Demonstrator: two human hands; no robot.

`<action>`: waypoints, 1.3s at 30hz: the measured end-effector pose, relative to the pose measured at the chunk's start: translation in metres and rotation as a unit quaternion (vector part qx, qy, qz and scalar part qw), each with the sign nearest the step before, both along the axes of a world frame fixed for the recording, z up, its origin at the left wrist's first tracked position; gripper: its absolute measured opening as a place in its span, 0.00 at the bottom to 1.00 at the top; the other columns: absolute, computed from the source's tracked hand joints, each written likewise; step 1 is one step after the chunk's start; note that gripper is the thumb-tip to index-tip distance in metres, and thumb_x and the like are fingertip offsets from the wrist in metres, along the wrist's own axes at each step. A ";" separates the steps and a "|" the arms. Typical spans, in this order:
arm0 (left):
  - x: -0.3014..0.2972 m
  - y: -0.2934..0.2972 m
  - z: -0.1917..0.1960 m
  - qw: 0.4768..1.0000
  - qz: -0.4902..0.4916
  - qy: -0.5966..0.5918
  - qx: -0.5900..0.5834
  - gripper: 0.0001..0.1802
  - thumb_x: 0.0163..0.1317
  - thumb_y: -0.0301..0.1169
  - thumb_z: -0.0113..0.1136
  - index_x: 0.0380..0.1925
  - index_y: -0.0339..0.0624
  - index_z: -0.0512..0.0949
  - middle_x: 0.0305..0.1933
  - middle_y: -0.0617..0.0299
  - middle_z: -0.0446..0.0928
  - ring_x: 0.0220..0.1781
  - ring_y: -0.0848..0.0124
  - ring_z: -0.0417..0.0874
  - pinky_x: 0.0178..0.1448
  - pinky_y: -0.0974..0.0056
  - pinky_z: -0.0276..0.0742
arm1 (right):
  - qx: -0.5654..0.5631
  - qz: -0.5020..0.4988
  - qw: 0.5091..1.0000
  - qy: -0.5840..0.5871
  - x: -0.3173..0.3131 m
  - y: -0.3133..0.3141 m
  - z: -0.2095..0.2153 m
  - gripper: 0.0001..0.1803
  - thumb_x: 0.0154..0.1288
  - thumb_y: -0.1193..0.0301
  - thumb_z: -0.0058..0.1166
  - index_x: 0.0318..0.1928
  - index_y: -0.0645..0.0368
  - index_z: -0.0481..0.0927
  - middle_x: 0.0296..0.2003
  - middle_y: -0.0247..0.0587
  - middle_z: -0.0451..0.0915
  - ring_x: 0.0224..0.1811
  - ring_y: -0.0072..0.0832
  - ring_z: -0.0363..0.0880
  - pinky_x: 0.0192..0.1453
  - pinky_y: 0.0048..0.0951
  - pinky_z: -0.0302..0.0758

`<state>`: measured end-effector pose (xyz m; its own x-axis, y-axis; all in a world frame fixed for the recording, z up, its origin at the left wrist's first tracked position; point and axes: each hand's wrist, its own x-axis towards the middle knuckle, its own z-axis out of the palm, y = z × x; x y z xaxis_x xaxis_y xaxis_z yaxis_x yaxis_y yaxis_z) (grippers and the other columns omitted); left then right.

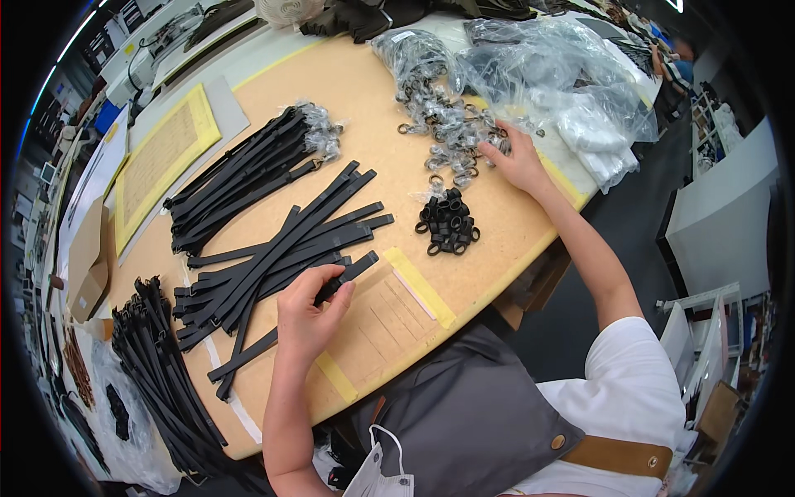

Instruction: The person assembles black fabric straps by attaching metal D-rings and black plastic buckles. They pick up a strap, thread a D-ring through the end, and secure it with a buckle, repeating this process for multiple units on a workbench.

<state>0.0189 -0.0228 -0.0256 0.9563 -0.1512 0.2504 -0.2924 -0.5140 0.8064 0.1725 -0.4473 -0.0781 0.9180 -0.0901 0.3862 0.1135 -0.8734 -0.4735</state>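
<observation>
My left hand (313, 308) is closed round a black strap (358, 267), pinched near its squared end. The rest of that strap slants down left past the hand. Under and beyond it lies a loose crossed heap of similar black straps (286, 261). At the far right of the table, my right hand (520, 160) touches a pile of small metal buckles in clear wrap (451, 124). Its thumb and forefinger are apart at the pile's edge; the other fingers are partly hidden. Just nearer sits a small heap of black loops (448, 222).
A bundle of straps with wrapped buckles (240, 178) lies at the far left, and another strap bundle (161, 364) hangs over the left edge. Clear plastic bags (563, 66) cover the back right. A paper sheet (385, 306) is taped down near the front edge. A person (675, 70) stands far off.
</observation>
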 end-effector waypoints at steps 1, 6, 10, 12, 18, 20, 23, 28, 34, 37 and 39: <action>0.000 0.000 0.000 1.000 -0.002 0.000 0.001 0.12 0.58 0.27 0.71 0.42 0.35 0.84 0.32 0.59 0.83 0.26 0.76 0.78 0.28 0.71 0.70 | 0.019 0.008 1.000 0.012 0.006 0.002 0.001 0.45 0.64 0.42 0.60 0.68 0.64 0.69 0.65 0.59 0.71 0.69 0.50 0.67 0.75 0.45 0.61; 0.000 0.001 -0.001 1.000 0.000 -0.003 0.004 0.12 0.58 0.27 0.71 0.41 0.34 0.84 0.32 0.59 0.82 0.26 0.76 0.78 0.28 0.71 0.70 | 0.041 0.038 0.998 0.021 0.030 0.040 -0.001 0.50 0.65 0.38 0.56 0.70 0.70 0.64 0.67 0.63 0.67 0.73 0.51 0.62 0.77 0.44 0.58; 0.000 0.001 -0.001 1.000 0.002 0.003 0.010 0.12 0.58 0.27 0.71 0.41 0.34 0.83 0.31 0.59 0.82 0.26 0.76 0.78 0.28 0.70 0.70 | 0.051 0.034 0.998 0.019 0.048 0.063 -0.008 0.51 0.68 0.36 0.50 0.70 0.73 0.62 0.67 0.64 0.66 0.74 0.51 0.60 0.78 0.44 0.56; 0.001 0.001 0.000 1.000 0.000 0.008 0.015 0.12 0.58 0.27 0.71 0.41 0.34 0.83 0.31 0.59 0.82 0.26 0.75 0.78 0.28 0.70 0.70 | 0.059 0.042 0.997 0.024 0.052 0.068 -0.011 0.51 0.70 0.35 0.46 0.70 0.74 0.61 0.68 0.64 0.65 0.75 0.51 0.58 0.79 0.44 0.53; 0.001 0.001 -0.002 1.000 -0.005 -0.005 0.013 0.12 0.58 0.26 0.71 0.41 0.34 0.83 0.31 0.59 0.82 0.27 0.74 0.79 0.29 0.70 0.71 | 0.142 0.123 0.981 0.052 0.053 0.060 -0.008 0.48 0.72 0.35 0.44 0.72 0.67 0.62 0.69 0.60 0.66 0.75 0.48 0.60 0.79 0.42 0.56; 0.001 0.001 -0.002 1.000 -0.007 -0.007 0.014 0.12 0.58 0.26 0.71 0.41 0.34 0.83 0.31 0.59 0.82 0.27 0.74 0.79 0.29 0.70 0.71 | 0.177 0.143 0.971 0.077 0.050 0.054 -0.001 0.43 0.72 0.41 0.49 0.70 0.64 0.66 0.68 0.58 0.68 0.72 0.48 0.64 0.76 0.41 0.60; 0.001 0.000 0.000 1.000 -0.004 -0.004 0.011 0.12 0.58 0.26 0.71 0.41 0.34 0.83 0.31 0.59 0.82 0.27 0.74 0.79 0.29 0.70 0.71 | 0.079 0.142 0.986 -0.021 0.043 0.051 0.010 0.30 0.71 0.53 0.57 0.65 0.59 0.74 0.62 0.49 0.75 0.66 0.41 0.72 0.70 0.37 0.68; 0.002 0.003 0.000 1.000 0.000 -0.003 0.004 0.11 0.57 0.26 0.71 0.40 0.35 0.83 0.32 0.60 0.82 0.28 0.74 0.79 0.29 0.70 0.70 | 0.049 0.265 0.963 0.018 0.027 0.079 0.052 0.15 0.66 0.67 0.63 0.51 0.55 0.84 0.49 0.41 0.82 0.54 0.32 0.79 0.56 0.34 0.75; 0.003 0.008 0.002 0.999 -0.011 -0.031 0.028 0.11 0.57 0.25 0.71 0.40 0.37 0.83 0.35 0.59 0.80 0.35 0.72 0.81 0.28 0.69 0.71 | -0.021 0.299 0.953 0.053 0.050 0.136 0.064 0.10 0.67 0.66 0.59 0.46 0.52 0.86 0.43 0.46 0.82 0.54 0.40 0.78 0.58 0.37 0.76; 0.002 0.007 0.012 0.999 -0.011 -0.047 0.025 0.10 0.57 0.24 0.70 0.39 0.37 0.83 0.38 0.59 0.80 0.37 0.70 0.82 0.28 0.69 0.71 | -0.138 0.249 0.957 -0.063 0.094 0.154 0.038 0.09 0.65 0.68 0.59 0.44 0.54 0.86 0.45 0.46 0.83 0.51 0.42 0.80 0.57 0.41 0.76; 0.004 0.011 0.012 0.998 -0.023 -0.050 0.015 0.10 0.58 0.24 0.68 0.40 0.36 0.82 0.39 0.58 0.81 0.37 0.69 0.83 0.28 0.68 0.73 | -0.181 0.233 0.955 -0.023 0.114 0.158 0.029 0.09 0.62 0.70 0.58 0.42 0.54 0.86 0.43 0.46 0.83 0.52 0.45 0.79 0.58 0.43 0.76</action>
<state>0.0227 -0.0121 -0.0137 0.9187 -0.2028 0.3388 -0.3942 -0.5211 0.7570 0.2870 -0.2892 -0.0487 0.8073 0.4706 0.3561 0.5427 -0.8290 -0.1347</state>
